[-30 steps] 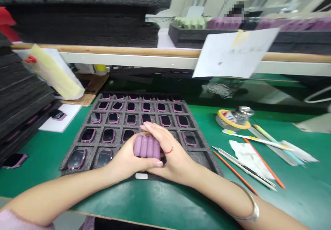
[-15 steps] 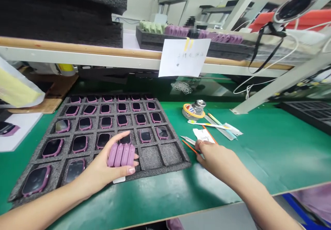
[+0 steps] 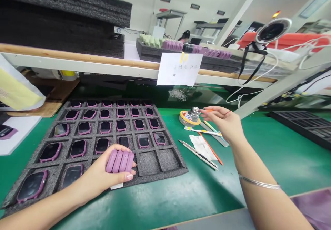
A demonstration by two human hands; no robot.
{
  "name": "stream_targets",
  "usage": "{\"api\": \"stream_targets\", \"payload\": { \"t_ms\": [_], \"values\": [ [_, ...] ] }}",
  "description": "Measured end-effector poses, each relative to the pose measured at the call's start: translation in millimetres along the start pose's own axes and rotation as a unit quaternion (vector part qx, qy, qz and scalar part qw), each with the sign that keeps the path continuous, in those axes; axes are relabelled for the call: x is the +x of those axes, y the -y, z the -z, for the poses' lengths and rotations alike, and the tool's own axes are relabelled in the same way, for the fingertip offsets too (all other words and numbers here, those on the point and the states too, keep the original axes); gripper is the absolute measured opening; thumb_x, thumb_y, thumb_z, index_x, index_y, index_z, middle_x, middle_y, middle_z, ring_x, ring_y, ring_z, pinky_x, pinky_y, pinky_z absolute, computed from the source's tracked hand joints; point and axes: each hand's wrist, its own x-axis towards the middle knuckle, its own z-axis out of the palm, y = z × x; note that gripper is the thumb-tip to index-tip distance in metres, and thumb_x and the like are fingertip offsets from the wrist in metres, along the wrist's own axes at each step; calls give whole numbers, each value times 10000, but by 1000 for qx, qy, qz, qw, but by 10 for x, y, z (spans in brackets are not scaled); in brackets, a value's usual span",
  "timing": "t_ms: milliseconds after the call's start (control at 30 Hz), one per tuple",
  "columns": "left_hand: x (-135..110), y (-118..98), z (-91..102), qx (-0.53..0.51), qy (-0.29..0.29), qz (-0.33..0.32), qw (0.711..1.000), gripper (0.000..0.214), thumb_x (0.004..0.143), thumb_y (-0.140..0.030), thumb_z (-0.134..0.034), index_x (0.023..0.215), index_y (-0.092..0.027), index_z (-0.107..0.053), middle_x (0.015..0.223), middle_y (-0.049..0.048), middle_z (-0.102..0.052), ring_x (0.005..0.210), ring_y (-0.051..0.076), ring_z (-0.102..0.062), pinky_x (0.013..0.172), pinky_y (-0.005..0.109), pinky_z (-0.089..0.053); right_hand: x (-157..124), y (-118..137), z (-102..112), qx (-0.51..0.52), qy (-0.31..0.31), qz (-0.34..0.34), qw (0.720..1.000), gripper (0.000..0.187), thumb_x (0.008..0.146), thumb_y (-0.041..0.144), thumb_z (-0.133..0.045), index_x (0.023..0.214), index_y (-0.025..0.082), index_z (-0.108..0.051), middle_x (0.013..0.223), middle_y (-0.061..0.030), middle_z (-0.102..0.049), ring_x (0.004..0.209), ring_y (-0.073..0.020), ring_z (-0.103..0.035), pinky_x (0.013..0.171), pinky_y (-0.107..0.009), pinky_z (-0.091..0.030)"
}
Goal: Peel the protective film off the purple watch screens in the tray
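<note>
A green work mat fills the lower part of the frame, with a long wooden-edged shelf running across behind it and stacked black foam sheets at the upper left. On the mat lies a grey foam tray divided into six columns of compartments. Nearly all hold dark-screened smartwatches in purple cases. Two compartments at the front right are bare, and the left hand hides those just below it, so their contents cannot be seen. On the far shelf, a black foam tray carries a row of purple and pale green pieces, too small to make out. A paper note hangs from the shelf edge, its handwriting unreadable.

The left hand rests low over the tray's front edge, its fingers curled and close together around four ridged purple bars, which sit side by side in the hand. The right hand is raised above a roll of tape, thumb and fingertips pinching a thin orange item, mostly hidden. Below it lie a crumpled tissue and an orange stick.
</note>
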Motion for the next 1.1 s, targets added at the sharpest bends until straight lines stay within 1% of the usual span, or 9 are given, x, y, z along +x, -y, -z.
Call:
{"api": "stream_targets", "payload": {
  "t_ms": [100, 300, 500, 567, 667, 733, 800, 900, 1100],
  "values": [
    [-2, -4, -7, 17, -1, -3, 1000, 574, 659, -244, -888, 1106, -248, -528, 1047, 82, -770, 963, 278, -757, 917, 440, -551, 163, -85, -7, 10, -7, -15, 1000, 344, 981, 479, -564, 921, 151, -650, 843, -61, -714, 738, -134, -704, 723, -279, -595],
    [4, 1, -6, 19, 15, -9, 1000, 555, 685, -229, -870, 1105, -245, -508, 1040, 74, -766, 954, 264, -757, 894, 415, -555, 319, -174, -45, -76, 11, -53, 996, 258, 1019, 384, -542, 954, 165, -663, 873, -10, -673, 679, -96, -625, 620, -240, -547],
    [28, 44, 0, 25, 34, -27, 999, 556, 686, -238, -865, 1103, -242, -497, 1063, 66, -745, 953, 252, -745, 876, 412, -549, 49, 423, -324, -174, -27, -18, 984, 325, 967, 380, -560, 828, 140, -729, 742, -79, -676, 823, -196, -669, 780, -336, -485],
    [34, 66, 13, 46, 44, -44, 997, 564, 669, -236, -872, 1101, -234, -510, 1076, 68, -732, 964, 262, -735, 908, 447, -531, -162, 673, -577, -152, 3, 7, 988, 265, 916, 385, -629, 856, 146, -726, 773, -100, -714, 791, -214, -686, 759, -342, -504],
    [35, 96, 39, 78, 41, -70, 994, 589, 634, -238, -896, 1103, -225, -540, 1088, 68, -713, 1011, 269, -708, 985, 481, -476, -576, 988, -994, -64, 129, 50, 988, 288, 863, 459, -692, 789, 181, -692, 681, -46, -707, 604, -168, -668, 625, -291, -554],
    [30, 110, 45, 78, 37, -81, 993, 596, 623, -245, -905, 1099, -222, -547, 1086, 63, -701, 1017, 258, -691, 997, 474, -457, -859, 1143, -1231, 55, 260, 117, 957, 281, 891, 439, -682, 754, 195, -658, 672, -23, -681, 573, -145, -664, 556, -253, -550],
    [24, 115, 36, 57, 49, -87, 993, 566, 637, -230, -896, 1080, -222, -543, 1046, 39, -689, 977, 223, -678, 967, 439, -466, -1084, 1241, -1420, 119, 333, 155, 922, 238, 948, 369, -629, 775, 206, -626, 685, 1, -660, 567, -121, -663, 543, -227, -551],
    [23, 99, 10, 26, 66, -95, 993, 484, 656, -190, -874, 985, -218, -521, 890, -30, -635, 856, 149, -625, 857, 346, -477, -1257, 1280, -1622, 142, 373, 183, 898, 193, 994, 279, -558, 813, 213, -560, 693, 22, -636, 547, -97, -648, 529, -204, -537],
    [46, 44, 10, 74, 33, -54, 995, 482, 630, -280, -883, 875, -206, -475, 811, -60, -529, 748, 111, -492, 701, 286, -396, -1297, 1163, -1782, 115, 359, 280, 883, 149, 987, 163, -534, 848, 209, -568, 760, 19, -595, 616, -87, -648, 577, -185, -532]
  ]
}}
